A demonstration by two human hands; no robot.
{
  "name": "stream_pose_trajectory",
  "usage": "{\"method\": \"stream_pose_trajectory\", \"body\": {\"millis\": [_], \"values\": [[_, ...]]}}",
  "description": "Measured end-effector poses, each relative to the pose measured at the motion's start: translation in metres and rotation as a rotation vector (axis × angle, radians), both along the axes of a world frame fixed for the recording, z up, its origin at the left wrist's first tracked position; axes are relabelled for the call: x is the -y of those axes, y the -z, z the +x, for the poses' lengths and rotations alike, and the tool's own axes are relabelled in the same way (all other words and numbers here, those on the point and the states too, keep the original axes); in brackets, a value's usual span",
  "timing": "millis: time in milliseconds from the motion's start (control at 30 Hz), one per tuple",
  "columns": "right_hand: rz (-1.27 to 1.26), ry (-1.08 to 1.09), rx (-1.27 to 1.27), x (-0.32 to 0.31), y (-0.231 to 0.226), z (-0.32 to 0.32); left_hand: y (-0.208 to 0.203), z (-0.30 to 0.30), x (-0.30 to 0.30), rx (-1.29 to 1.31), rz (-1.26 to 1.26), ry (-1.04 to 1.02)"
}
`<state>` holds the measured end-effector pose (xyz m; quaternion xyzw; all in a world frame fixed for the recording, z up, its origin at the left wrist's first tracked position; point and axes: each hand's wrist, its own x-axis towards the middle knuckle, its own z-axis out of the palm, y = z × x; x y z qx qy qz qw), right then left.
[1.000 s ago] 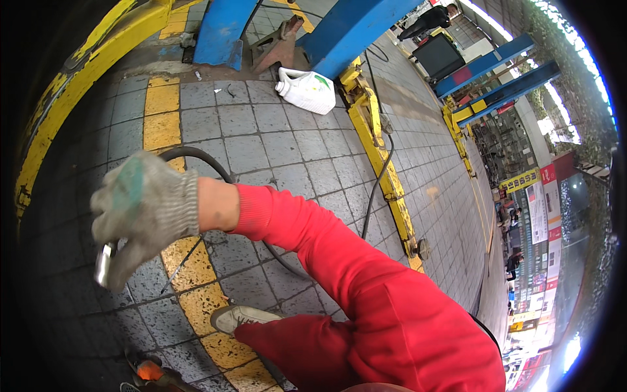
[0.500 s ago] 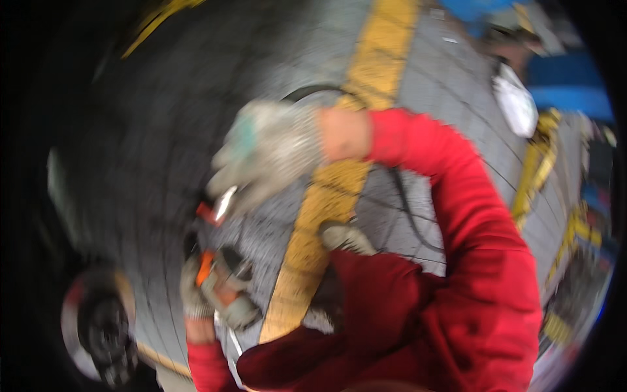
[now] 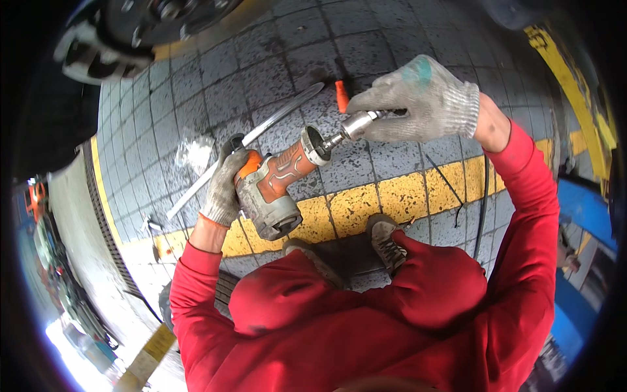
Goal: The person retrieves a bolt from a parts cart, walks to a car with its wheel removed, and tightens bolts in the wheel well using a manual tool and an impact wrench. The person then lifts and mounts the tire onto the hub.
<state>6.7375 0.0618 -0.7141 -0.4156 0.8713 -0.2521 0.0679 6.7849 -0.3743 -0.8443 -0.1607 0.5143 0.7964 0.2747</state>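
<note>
My left hand [image 3: 225, 183], in a grey knit glove, is closed round an orange and grey impact wrench [image 3: 284, 166] near its head. The tool's handle points up and to the right, with a metal fitting [image 3: 332, 141] in its end. My right hand [image 3: 418, 98], gloved with a green patch on the back, grips a silver hose coupler [image 3: 359, 124] in line with that fitting; they look to be touching. Whether they are locked together I cannot tell. An orange cylindrical piece [image 3: 341, 97] shows just past the right fingertips; whether it is held or on the floor is unclear.
A long pale bar [image 3: 202, 186] and a clear plastic bag [image 3: 194, 155] lie on the tiled floor. A wheel hub [image 3: 170, 13] hangs at the upper left. A black hose [image 3: 484, 202] trails at the right, near yellow and blue metal frames [image 3: 584, 117]. A tyre [image 3: 225, 287] lies beside my left arm.
My hands have come closer together, bringing the coupler to the wrench's handle end. The wrench is now raised in front of me. My view has turned, and the wheel hub appears at the upper left.
</note>
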Motion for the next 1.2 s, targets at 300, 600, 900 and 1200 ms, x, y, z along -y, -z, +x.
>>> {"method": "stream_pose_trajectory", "body": {"millis": [300,600,900,1200], "values": [[0.031,-0.022,0.007,0.086,0.002,0.012,0.029,0.028,0.044,0.072,-0.074,-0.039],[0.361,-0.084,0.158,0.168,-0.033,0.032,0.061,0.051,0.093,0.132,0.301,-0.230],[0.376,-0.079,0.251,0.197,-0.018,0.050,0.031,0.063,0.129,0.074,0.341,-0.361],[0.345,-0.138,0.611,0.184,-0.009,0.039,-0.037,0.067,0.105,0.002,0.249,-0.482]]}}
